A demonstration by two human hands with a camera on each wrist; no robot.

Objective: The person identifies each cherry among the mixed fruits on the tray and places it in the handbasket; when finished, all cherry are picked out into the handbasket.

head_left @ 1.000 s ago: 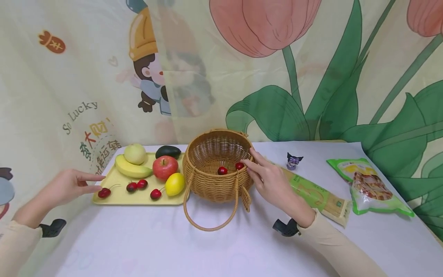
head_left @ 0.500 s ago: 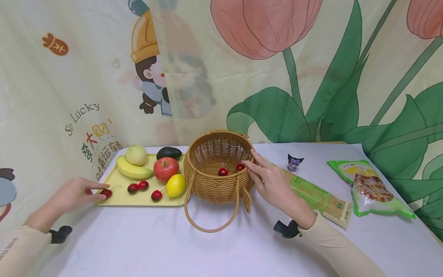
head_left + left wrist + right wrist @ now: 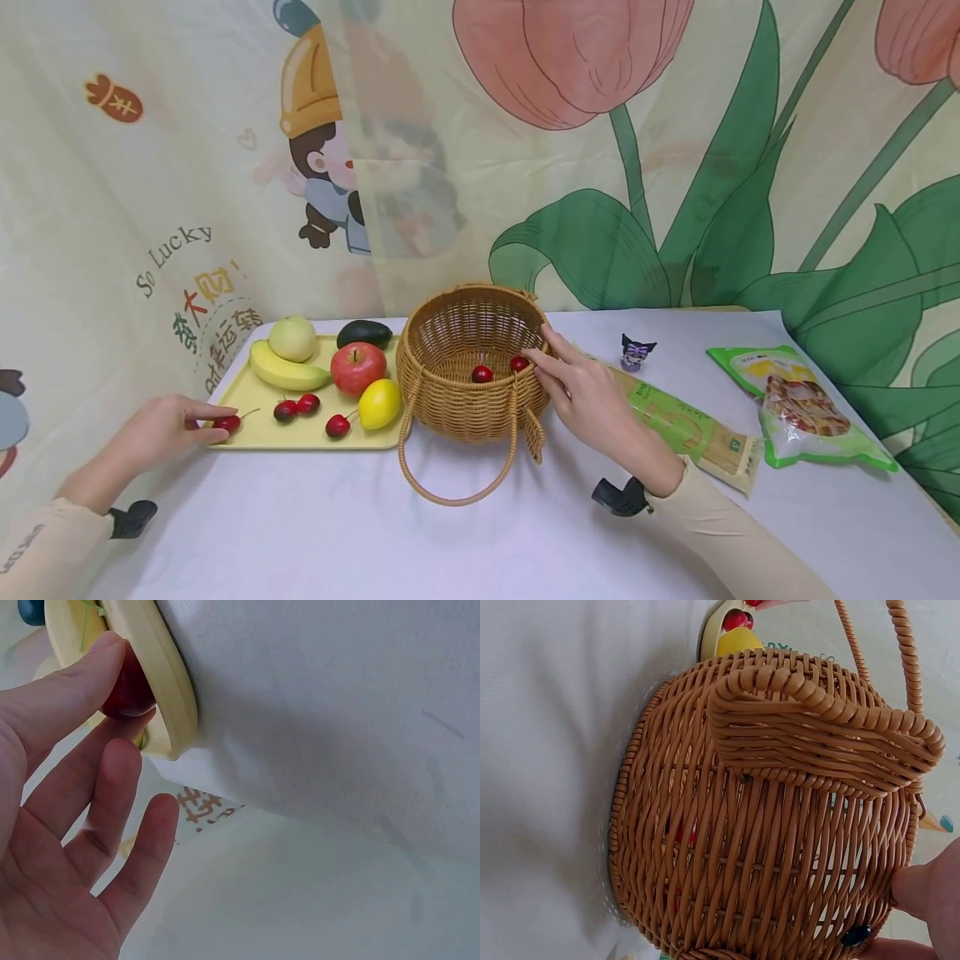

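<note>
At the left front corner of the yellow tray [image 3: 315, 443], my left hand [image 3: 153, 435] pinches a red cherry [image 3: 227, 424] between thumb and forefinger. In the left wrist view this cherry [image 3: 131, 691] sits against the tray's rim, and the other fingers are spread apart. My right hand [image 3: 600, 404] grips the right rim of a brown wicker basket [image 3: 472, 408], with a fingertip over the edge. Inside the basket are a cherry [image 3: 482, 374] and another cherry [image 3: 519, 364] near that fingertip. The basket's handle hangs forward onto the table.
On the tray lie a banana [image 3: 288, 369], a pale round fruit [image 3: 293, 338], a red apple [image 3: 358, 369], a lemon [image 3: 379, 405], a dark green avocado-like fruit [image 3: 364, 333] and more cherries [image 3: 337, 426]. Rightward are a noodle packet [image 3: 675, 417], a figurine [image 3: 635, 353] and a food bag [image 3: 806, 404].
My left hand has moved right and down to the cherry at the tray's left corner and closed thumb and forefinger on it. The right hand stays at the basket's rim.
</note>
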